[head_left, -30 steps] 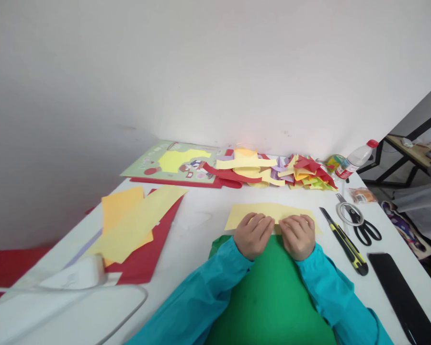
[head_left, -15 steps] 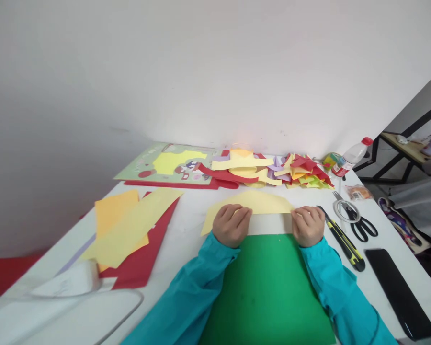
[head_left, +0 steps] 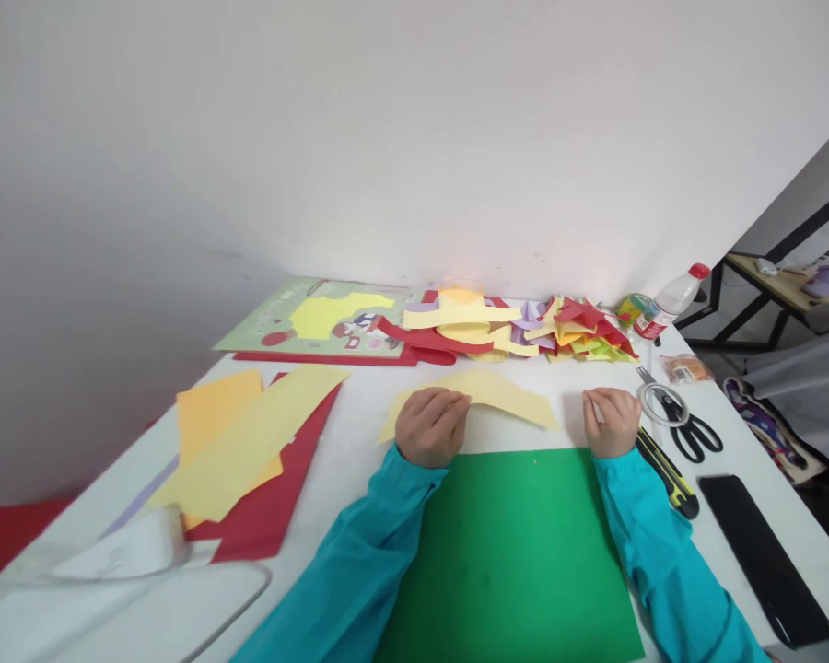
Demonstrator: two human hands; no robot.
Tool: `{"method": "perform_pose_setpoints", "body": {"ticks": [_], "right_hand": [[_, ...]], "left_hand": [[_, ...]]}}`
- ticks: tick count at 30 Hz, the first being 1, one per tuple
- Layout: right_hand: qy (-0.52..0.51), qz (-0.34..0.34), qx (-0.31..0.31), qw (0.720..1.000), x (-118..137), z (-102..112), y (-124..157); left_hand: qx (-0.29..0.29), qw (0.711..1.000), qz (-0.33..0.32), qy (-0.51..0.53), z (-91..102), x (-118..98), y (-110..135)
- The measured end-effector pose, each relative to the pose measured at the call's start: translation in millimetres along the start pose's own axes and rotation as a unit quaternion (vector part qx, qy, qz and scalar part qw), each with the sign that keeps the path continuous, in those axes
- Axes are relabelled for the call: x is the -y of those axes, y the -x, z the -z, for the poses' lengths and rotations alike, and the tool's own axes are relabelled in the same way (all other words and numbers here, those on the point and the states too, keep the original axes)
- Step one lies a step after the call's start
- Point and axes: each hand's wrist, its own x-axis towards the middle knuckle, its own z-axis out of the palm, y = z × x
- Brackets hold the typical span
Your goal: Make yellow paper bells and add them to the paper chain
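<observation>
My left hand [head_left: 431, 427] is closed on the pale yellow sheet of paper [head_left: 507, 398], gripping it near its left part. The right end of that sheet is free and curls a little above the table. To its right, apart from the sheet, is my right hand [head_left: 612, 422], fingers pinched together; anything between them is too small to make out. Below both hands lies a green sheet [head_left: 518, 552], flat on the table, its far edge just under my wrists. A yellow and black utility knife [head_left: 670, 479] lies beside my right wrist, partly covered.
Scissors [head_left: 694, 435] and a tape roll [head_left: 665, 403] lie at right, near a black flat object [head_left: 766, 562] and a bottle [head_left: 671, 302]. Paper strips [head_left: 462, 318] and a heap of cut paper [head_left: 587, 330] line the wall. Coloured sheets [head_left: 249, 451] and a white device [head_left: 138, 543] are left.
My right hand has let go of the pale yellow sheet and moved right, towards the tape roll. The sheet's right end has dropped slightly. My left hand keeps its hold.
</observation>
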Motion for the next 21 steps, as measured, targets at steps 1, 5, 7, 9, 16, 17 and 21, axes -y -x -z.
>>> {"method": "perform_pose_setpoints", "body": {"ticks": [1, 5, 7, 9, 16, 17, 21], "right_hand": [[-0.026, -0.032, 0.007, 0.999, -2, -1, 0], [-0.163, -0.166, 0.102, 0.967, 3, -2, -3], [-0.243, -0.228, 0.192, 0.923, 12, -2, -3], [-0.319, -0.28, 0.289, 0.858, 24, -1, -1], [-0.486, -0.393, 0.413, 0.662, 39, 8, 1], [-0.501, -0.403, 0.405, 0.65, 37, 9, 0], [-0.552, -0.422, 0.379, 0.612, 30, 11, -5]], "left_hand": [[-0.007, 1.0, 0.013, 0.019, 0.0, -3, -1], [-0.029, 0.993, 0.061, 0.094, 3.5, -24, -7], [-0.026, 0.986, 0.071, 0.15, 7.2, -39, -11], [-0.017, 0.978, 0.066, 0.199, 10.4, -52, -13], [0.087, 0.963, -0.007, 0.256, 2.7, -62, -11], [0.106, 0.963, -0.01, 0.248, 0.2, -58, -9], [0.157, 0.96, 0.019, 0.23, -7.2, -43, -1]]}}
